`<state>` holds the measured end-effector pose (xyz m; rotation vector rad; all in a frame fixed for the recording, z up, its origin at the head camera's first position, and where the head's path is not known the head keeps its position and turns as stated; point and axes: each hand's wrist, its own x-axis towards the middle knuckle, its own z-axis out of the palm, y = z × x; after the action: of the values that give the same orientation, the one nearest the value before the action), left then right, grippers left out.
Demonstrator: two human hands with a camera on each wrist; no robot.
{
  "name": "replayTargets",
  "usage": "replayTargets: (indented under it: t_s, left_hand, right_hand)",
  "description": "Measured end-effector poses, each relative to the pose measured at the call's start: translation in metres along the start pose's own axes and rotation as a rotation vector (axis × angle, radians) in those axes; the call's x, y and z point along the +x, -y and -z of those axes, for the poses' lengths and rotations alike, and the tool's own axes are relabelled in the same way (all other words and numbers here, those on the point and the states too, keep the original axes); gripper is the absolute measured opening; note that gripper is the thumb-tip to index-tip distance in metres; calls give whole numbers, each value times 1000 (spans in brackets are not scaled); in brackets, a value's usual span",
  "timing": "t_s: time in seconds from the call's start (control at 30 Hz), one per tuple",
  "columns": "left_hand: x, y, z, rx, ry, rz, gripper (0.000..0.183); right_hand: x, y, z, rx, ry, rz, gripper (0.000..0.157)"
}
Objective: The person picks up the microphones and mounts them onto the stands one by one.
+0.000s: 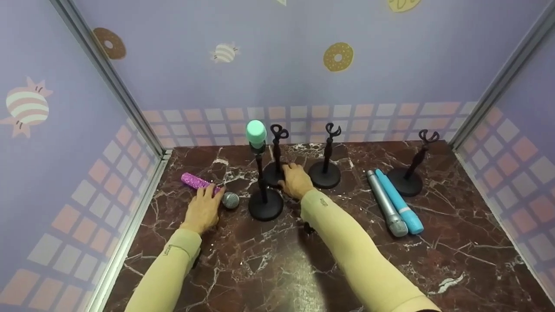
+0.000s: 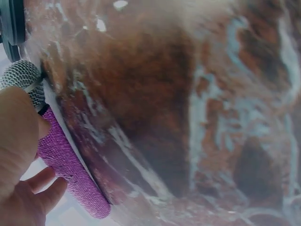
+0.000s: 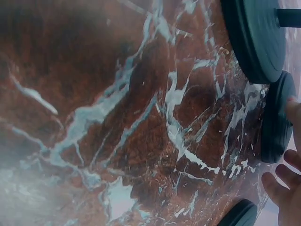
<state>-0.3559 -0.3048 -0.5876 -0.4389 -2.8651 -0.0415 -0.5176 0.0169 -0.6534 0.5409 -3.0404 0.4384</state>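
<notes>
Yellow sleeves point(image 1: 360, 251) lie nearest the viewer, extending over a dark red, white-veined marble-patterned tabletop point(image 1: 260, 264). Hands are apart, each engaged with a separate item.

Left hand point(image 1: 201, 210) holds a glittery magenta microphone point(image 1: 195, 180) at the left of the tabletop; thumb and fingers are bent about its handle, just behind the silver mesh head point(image 1: 230, 200). This microphone lies on its side, head toward the nearest stand.

Right hand point(image 1: 297, 181) touches the round black base of the rear microphone stand point(image 1: 271, 177); whether it grips the base cannot be told.

Nearest stand point(image 1: 266, 206) stands upright just in front of that one, a mint-green microphone point(image 1: 256, 132) seated in its clip. Another black stand point(image 1: 325, 177) is upright just right of the right hand. Further right, a silver microphone point(image 1: 383, 199) and a blue microphone point(image 1: 396, 198) lie side by side, near the far-right stand point(image 1: 405, 184). Purple-blue panels point(image 1: 277, 82) printed with sweets and doughnuts enclose the visible sides.
</notes>
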Motion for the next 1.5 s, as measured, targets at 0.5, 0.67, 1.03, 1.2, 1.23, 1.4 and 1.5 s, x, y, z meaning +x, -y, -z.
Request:
replayTargets:
  t_s: [0.5, 0.67, 1.03, 1.2, 1.23, 1.4, 1.5]
  left_hand:
    - [9, -9, -2, -5, 21, 44, 73]
    - [7, -8, 2, -10, 2, 42, 72]
    - [2, -9, 4, -41, -23, 54, 65]
    - [5, -7, 3, -43, 23, 75, 71]
    - [5, -6, 2, -51, 21, 75, 72]
    - [10, 7, -23, -42, -73, 21, 68]
    - [13, 10, -27, -21, -94, 9, 62]
  right_hand:
    - [-39, 42, 49, -37, 37, -91, 59]
    - [-39, 49, 55, -42, 56, -112, 55]
    - [-17, 40, 64, 215, -122, -56, 44]
    - [-22, 52, 81, 361, -166, -91, 29]
    - [-22, 52, 80, 370, -179, -92, 28]
    - [-17, 39, 65, 370, -228, -30, 26]
    - [-19, 36, 64, 344, -216, -8, 24]
